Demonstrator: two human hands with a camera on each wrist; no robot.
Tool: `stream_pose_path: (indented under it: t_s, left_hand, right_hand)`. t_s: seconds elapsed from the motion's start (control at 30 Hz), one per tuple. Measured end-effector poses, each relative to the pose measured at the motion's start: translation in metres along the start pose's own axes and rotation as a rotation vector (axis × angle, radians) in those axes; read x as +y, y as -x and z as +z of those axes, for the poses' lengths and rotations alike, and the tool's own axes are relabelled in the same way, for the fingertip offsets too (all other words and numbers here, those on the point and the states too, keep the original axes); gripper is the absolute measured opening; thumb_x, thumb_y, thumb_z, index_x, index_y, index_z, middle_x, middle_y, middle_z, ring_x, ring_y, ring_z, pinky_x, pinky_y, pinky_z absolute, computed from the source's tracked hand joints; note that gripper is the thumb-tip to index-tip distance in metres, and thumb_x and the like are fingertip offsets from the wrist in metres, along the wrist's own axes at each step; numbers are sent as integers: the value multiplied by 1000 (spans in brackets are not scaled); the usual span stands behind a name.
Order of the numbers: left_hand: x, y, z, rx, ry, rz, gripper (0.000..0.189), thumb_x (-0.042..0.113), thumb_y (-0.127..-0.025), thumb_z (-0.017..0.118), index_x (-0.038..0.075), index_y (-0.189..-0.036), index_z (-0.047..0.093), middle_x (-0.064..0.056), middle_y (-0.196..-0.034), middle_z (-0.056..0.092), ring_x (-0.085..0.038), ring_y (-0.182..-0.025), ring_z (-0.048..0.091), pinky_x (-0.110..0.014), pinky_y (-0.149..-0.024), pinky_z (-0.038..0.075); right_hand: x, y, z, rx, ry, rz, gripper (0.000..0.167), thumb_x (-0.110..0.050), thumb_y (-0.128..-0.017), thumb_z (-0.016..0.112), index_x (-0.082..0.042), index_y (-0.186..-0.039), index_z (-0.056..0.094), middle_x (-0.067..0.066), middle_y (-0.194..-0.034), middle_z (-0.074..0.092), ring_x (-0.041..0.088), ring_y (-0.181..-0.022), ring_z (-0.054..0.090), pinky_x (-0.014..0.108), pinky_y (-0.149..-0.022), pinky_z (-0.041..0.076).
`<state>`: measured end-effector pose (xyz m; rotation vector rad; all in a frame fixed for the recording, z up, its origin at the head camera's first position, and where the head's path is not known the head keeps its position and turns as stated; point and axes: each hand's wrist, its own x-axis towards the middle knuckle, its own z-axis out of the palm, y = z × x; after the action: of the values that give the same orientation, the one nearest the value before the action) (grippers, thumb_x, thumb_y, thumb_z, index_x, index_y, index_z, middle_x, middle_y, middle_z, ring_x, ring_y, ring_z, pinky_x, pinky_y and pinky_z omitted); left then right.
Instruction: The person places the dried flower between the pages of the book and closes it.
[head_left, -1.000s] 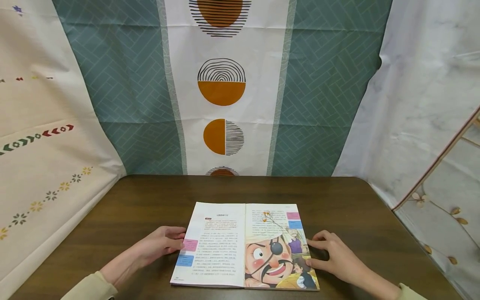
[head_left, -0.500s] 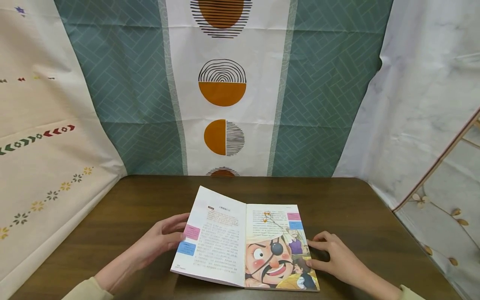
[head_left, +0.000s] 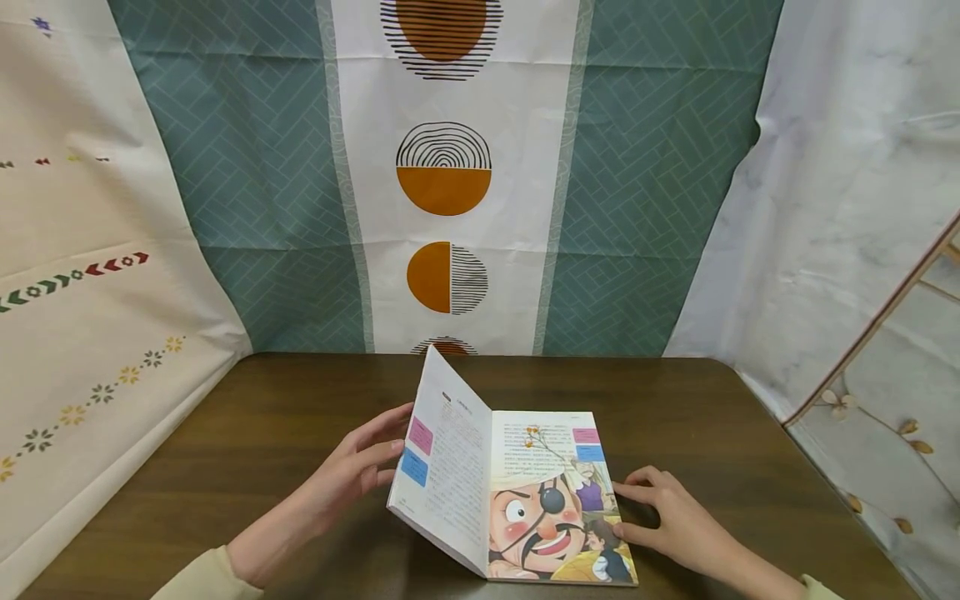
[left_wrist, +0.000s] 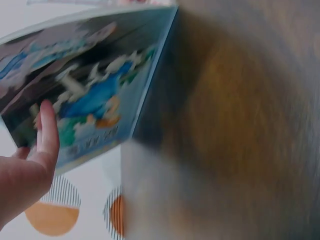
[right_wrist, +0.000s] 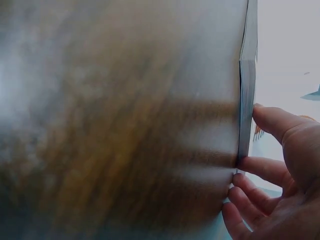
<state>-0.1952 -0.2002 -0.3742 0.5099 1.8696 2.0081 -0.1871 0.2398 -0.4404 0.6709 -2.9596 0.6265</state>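
An open picture book (head_left: 540, 500) lies on the table, its left half raised steeply while the right half stays flat. Its right page shows a cartoon face with an eye patch. My left hand (head_left: 341, 475) is at the raised outer edge, fingers reaching behind the cover and thumb at the edge. In the left wrist view, straight fingers (left_wrist: 48, 130) rest against the colourful outer cover (left_wrist: 95, 100). My right hand (head_left: 678, 521) holds the right edge, thumb on the page. In the right wrist view, the thumb and index finger (right_wrist: 265, 169) pinch the page block (right_wrist: 246, 110).
The dark wooden table (head_left: 262, 417) extends around the book. A patterned green and white cloth (head_left: 450, 275) hangs behind its far edge. A cream cloth (head_left: 112, 333) stands at the left, and a white marbled cloth (head_left: 840, 292) at the right.
The book's left half has risen from flat to steeply tilted, swinging toward the right. My left hand has moved up and right with it. The right hand has stayed at the right edge.
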Motion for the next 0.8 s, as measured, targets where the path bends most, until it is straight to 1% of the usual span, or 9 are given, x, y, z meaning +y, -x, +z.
stream_pose_path:
  t_s: [0.07, 0.13, 0.27, 0.37, 0.47, 0.57, 0.7, 0.77, 0.8]
  left_hand:
    - [-2, -3, 8, -14, 34, 21, 61, 19, -104, 41, 3, -157, 15, 2, -144, 47, -6, -119, 59, -27, -98, 50]
    - [-6, -6, 15, -16, 52, 27, 61, 21, -104, 39, 3, -157, 15, 5, -143, 48, -4, -120, 58, -26, -99, 49]
    - [-12, -11, 30, -26, 25, 33, 62, 18, -103, 42, 5, -157, 17, -16, -156, 33, -3, -119, 58, -23, -97, 50]
    - [-18, -15, 40, -68, -7, 56, 62, 15, -102, 46, 4, -157, 20, -28, -159, 22, -5, -118, 60, -24, -96, 51]
    - [-27, -18, 50, -121, -38, 64, 59, 14, -101, 47, 6, -156, 26, -27, -158, 26, -9, -120, 59, -27, -97, 51]
    - [-36, -20, 57, -178, -75, 73, 57, 13, -100, 48, 6, -154, 31, -25, -158, 29, -20, -126, 56, -29, -97, 51]
    - [-47, -21, 63, -235, -158, 63, 55, 14, -100, 49, 7, -153, 35, -23, -159, 31, -36, -133, 49, -26, -96, 50]
    - [-52, -21, 66, -256, -243, 57, 53, 17, -101, 50, 7, -152, 38, -21, -157, 35, -39, -134, 47, -24, -95, 49]
    - [-54, -20, 67, -265, -311, 57, 51, 18, -102, 51, 8, -150, 40, -19, -156, 38, -38, -134, 47, -24, -95, 49]
  right_hand:
    - [0, 0, 0, 3, 6, -5, 66, -60, -83, 68, -11, -127, 68, -3, -115, 57, 20, -106, 54, 37, -81, 53]
    - [-1, 1, 1, 4, 8, -6, 66, -60, -83, 68, -11, -127, 68, -3, -115, 57, 20, -105, 54, 37, -81, 53]
    - [-1, 0, 0, -3, 16, -2, 67, -60, -83, 68, -10, -127, 68, -3, -116, 57, 20, -105, 54, 38, -81, 53]
    - [-2, 0, -2, -17, 15, 6, 67, -61, -83, 68, -11, -128, 67, -3, -117, 57, 20, -106, 53, 38, -81, 52]
    - [-2, 0, -2, -28, 13, 16, 68, -62, -82, 68, -12, -128, 67, -3, -117, 57, 19, -107, 53, 38, -81, 52]
    - [-1, 0, -2, -25, 9, 13, 67, -63, -83, 67, -14, -128, 67, -5, -116, 56, 19, -106, 53, 36, -81, 52]
    - [4, 3, -1, 6, -7, -48, 62, -57, -84, 69, -13, -127, 67, -4, -118, 57, 20, -104, 54, 33, -80, 52]
    - [7, 5, -1, 16, -19, -79, 57, -50, -85, 72, -11, -126, 68, -3, -119, 57, 21, -103, 53, 32, -78, 51]
    - [8, 5, -1, 16, -19, -91, 56, -47, -85, 74, -10, -126, 68, -2, -120, 57, 22, -104, 54, 32, -78, 51]
